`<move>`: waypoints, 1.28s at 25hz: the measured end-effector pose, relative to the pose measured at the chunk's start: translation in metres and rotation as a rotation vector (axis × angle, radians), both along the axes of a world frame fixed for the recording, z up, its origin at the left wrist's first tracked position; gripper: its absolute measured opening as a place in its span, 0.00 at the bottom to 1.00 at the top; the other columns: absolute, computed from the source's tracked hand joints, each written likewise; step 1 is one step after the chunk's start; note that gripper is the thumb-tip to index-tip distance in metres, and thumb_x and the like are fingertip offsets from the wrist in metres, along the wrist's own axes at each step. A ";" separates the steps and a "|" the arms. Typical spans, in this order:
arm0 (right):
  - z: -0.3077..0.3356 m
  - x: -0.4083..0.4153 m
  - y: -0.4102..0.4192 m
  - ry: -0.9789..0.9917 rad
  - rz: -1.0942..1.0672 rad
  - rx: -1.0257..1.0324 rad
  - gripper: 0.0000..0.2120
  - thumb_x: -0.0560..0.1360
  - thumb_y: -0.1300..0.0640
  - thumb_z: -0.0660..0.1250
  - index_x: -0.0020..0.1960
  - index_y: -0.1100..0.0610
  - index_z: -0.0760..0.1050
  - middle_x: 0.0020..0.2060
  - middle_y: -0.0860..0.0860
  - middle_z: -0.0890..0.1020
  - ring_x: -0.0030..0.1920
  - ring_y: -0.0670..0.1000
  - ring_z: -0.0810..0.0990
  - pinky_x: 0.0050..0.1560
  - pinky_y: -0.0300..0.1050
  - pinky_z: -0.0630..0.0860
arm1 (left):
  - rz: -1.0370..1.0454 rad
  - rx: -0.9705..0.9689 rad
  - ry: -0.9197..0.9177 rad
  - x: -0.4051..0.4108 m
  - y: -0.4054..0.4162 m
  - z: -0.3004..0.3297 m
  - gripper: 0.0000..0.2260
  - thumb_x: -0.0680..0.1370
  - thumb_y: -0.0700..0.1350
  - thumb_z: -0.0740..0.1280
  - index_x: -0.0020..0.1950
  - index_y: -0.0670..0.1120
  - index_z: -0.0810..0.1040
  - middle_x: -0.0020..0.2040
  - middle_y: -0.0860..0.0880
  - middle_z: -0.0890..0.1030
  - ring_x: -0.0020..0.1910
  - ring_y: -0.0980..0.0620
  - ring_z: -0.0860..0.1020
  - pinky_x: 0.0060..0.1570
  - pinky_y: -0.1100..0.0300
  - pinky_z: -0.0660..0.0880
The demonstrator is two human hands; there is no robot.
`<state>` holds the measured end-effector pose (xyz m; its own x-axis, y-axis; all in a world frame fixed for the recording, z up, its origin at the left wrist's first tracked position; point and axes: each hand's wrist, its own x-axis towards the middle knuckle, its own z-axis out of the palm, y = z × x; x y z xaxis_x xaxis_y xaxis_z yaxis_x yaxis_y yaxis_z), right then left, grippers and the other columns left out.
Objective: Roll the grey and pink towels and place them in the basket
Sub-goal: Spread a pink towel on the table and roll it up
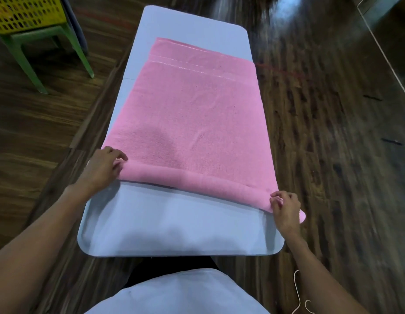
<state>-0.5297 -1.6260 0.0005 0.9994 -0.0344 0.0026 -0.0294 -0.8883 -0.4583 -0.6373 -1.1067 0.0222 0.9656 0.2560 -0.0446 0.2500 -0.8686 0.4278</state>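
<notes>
Two hands work the near edge of a pink towel [192,114] that lies spread along a long white table [174,227]. The towel covers most of the tabletop, its far end folded over on itself so that a second layer shows near the far edge, and its right side hangs slightly past the table's right edge. The near hem is turned up into a low, narrow roll that runs across the table from one hand to the other (only the first turn, by the look of it). The left hand [102,168] sits at the roll's left end, fingers curled over and gripping the fabric there. The right hand [285,207] is at the roll's right end, beside the table's right edge, its fingers bent and pinching the towel's corner, with a bit of pink cloth poking out past the hand.

A yellow perforated basket [27,13] stands at the upper left on a green plastic stool [22,55], well apart from the table, on a dark wooden floor [332,132]. A thin white cord [297,291] lies on the floor near the right forearm.
</notes>
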 end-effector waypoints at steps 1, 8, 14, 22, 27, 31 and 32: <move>-0.002 -0.004 0.004 -0.068 -0.023 -0.096 0.06 0.77 0.60 0.68 0.53 0.57 0.80 0.55 0.58 0.79 0.53 0.56 0.76 0.55 0.55 0.78 | 0.023 0.092 -0.089 -0.005 -0.006 -0.001 0.08 0.72 0.34 0.70 0.50 0.43 0.82 0.48 0.40 0.79 0.46 0.35 0.76 0.44 0.45 0.73; -0.019 -0.033 0.001 -0.085 0.164 -0.100 0.20 0.76 0.53 0.68 0.65 0.59 0.73 0.62 0.56 0.77 0.59 0.56 0.76 0.62 0.56 0.75 | -0.050 0.188 -0.126 -0.039 -0.034 -0.025 0.22 0.74 0.36 0.68 0.69 0.39 0.71 0.65 0.38 0.73 0.64 0.36 0.69 0.60 0.40 0.71; -0.025 -0.019 0.006 0.166 0.016 0.241 0.21 0.78 0.47 0.62 0.67 0.55 0.69 0.64 0.55 0.75 0.59 0.54 0.75 0.64 0.47 0.72 | -0.012 0.134 -0.062 -0.023 -0.024 -0.014 0.19 0.74 0.32 0.65 0.64 0.41 0.76 0.60 0.39 0.77 0.61 0.37 0.73 0.59 0.42 0.71; -0.009 -0.023 -0.026 0.052 0.407 0.023 0.18 0.81 0.53 0.53 0.68 0.57 0.70 0.61 0.49 0.76 0.57 0.50 0.76 0.62 0.50 0.74 | -0.191 0.077 0.253 -0.020 -0.003 -0.005 0.21 0.70 0.32 0.67 0.63 0.41 0.77 0.58 0.39 0.79 0.58 0.38 0.76 0.58 0.48 0.71; -0.004 -0.009 0.002 -0.075 0.009 -0.107 0.06 0.78 0.60 0.66 0.53 0.56 0.80 0.56 0.56 0.78 0.54 0.56 0.76 0.54 0.53 0.77 | 0.037 -0.012 -0.009 0.008 -0.011 0.002 0.14 0.71 0.31 0.69 0.55 0.42 0.81 0.49 0.38 0.78 0.49 0.35 0.76 0.49 0.46 0.71; -0.014 -0.035 0.006 -0.184 0.145 -0.202 0.16 0.75 0.54 0.70 0.60 0.58 0.78 0.59 0.56 0.81 0.57 0.58 0.78 0.60 0.57 0.77 | -0.068 0.203 -0.165 -0.034 -0.038 -0.014 0.22 0.70 0.34 0.67 0.64 0.40 0.76 0.57 0.37 0.74 0.55 0.35 0.71 0.52 0.40 0.72; -0.017 -0.038 0.003 -0.167 0.185 -0.181 0.19 0.73 0.54 0.72 0.63 0.59 0.76 0.61 0.56 0.80 0.59 0.58 0.78 0.62 0.56 0.76 | -0.079 0.204 -0.153 -0.039 -0.040 -0.018 0.26 0.68 0.32 0.67 0.67 0.39 0.73 0.61 0.37 0.73 0.58 0.34 0.70 0.56 0.40 0.71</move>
<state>-0.5674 -1.6230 -0.0166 0.9740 0.1641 0.1564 0.2027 -0.9393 -0.2769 -0.6762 -1.1469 0.0044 0.9746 0.1681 0.1478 0.1239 -0.9550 0.2695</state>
